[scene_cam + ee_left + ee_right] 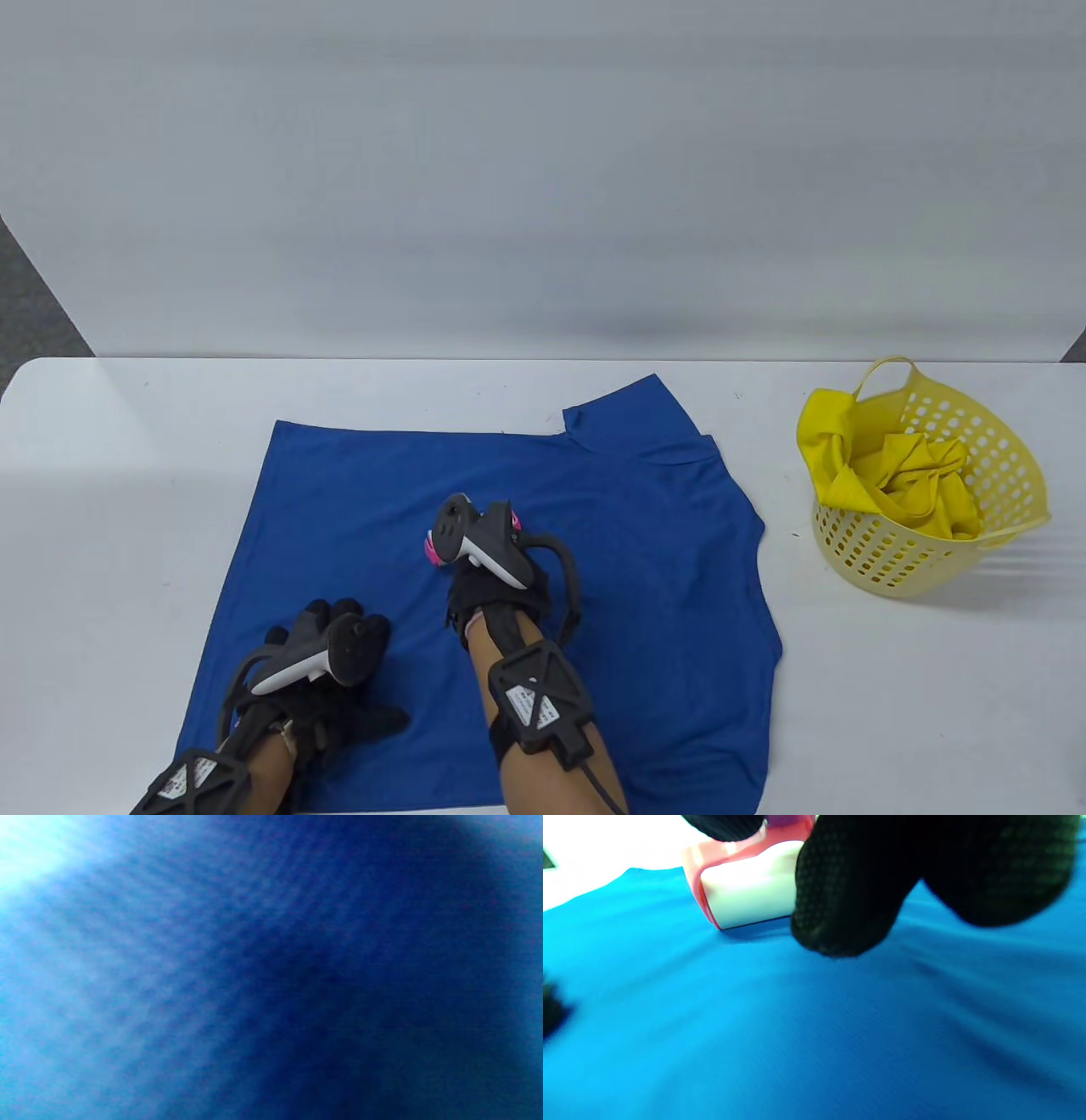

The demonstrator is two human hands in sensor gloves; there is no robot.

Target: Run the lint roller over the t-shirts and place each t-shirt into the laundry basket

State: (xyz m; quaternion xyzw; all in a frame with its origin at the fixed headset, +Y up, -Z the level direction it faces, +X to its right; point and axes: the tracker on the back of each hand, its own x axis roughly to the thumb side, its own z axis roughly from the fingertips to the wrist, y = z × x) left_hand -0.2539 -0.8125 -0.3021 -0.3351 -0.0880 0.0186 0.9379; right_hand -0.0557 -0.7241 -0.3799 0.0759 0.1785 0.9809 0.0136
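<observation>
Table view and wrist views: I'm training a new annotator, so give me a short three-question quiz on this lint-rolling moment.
1. True or false: the yellow perforated plastic laundry basket is empty.
2. Which hand holds the pink-framed lint roller with the white roll? A) left hand B) right hand
3. Fill in: the left hand rests on the flat blue fabric t-shirt on the ____ table.

Key: 1 false, a yellow garment lies inside; 2 B; 3 white.

We see a blue t-shirt (pixel 611 543) spread flat on the table, a pink-framed white lint roller (pixel 751 887) resting on it, and a yellow perforated plastic laundry basket (pixel 1010 475) holding crumpled yellow t-shirts (pixel 916 488).
</observation>
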